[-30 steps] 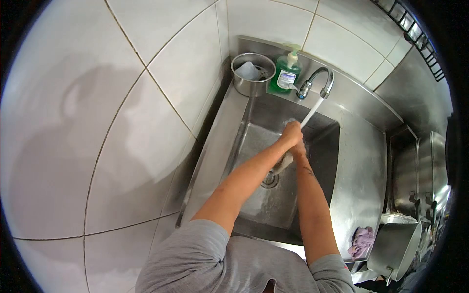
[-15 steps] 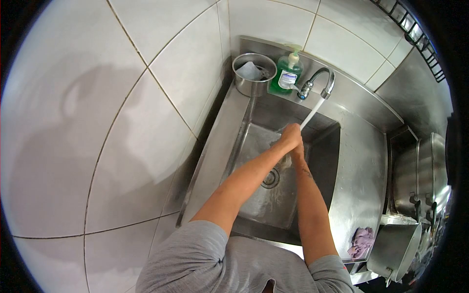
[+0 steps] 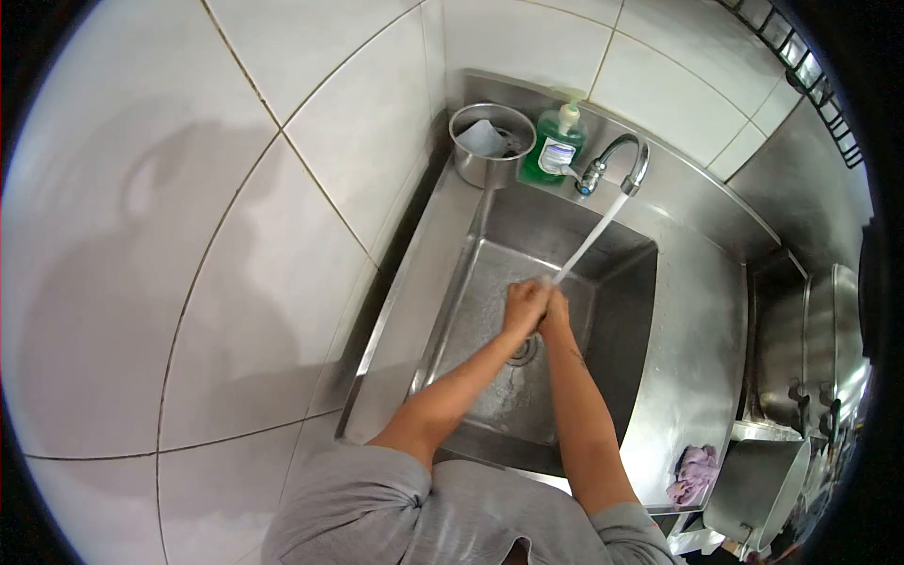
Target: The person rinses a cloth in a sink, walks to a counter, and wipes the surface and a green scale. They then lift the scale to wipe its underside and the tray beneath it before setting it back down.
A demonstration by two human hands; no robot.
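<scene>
My left hand (image 3: 524, 306) and my right hand (image 3: 556, 309) are pressed together over the steel sink basin (image 3: 574, 372). The left one looks curled against the right, its fingers partly smeared by motion. The right hand's fingers are hidden behind it. A stream of water (image 3: 593, 243) falls from the curved faucet (image 3: 637, 162) and meets my hands at their far side. Below them is the round drain (image 3: 521, 352), partly covered by my wrists. Any small thing between the palms cannot be made out.
Behind the basin stand a round metal container (image 3: 490, 171) with a white item inside and a green soap bottle (image 3: 549, 169) with a pump. A purple cloth (image 3: 695, 474) lies on the right counter. Large metal pots (image 3: 783, 353) stand at the right, and a tiled wall (image 3: 273, 282) rises at the left.
Both hands have come down and to the left, closer to my body and above the drain. They stay together under the running water, which now shows a longer stretch.
</scene>
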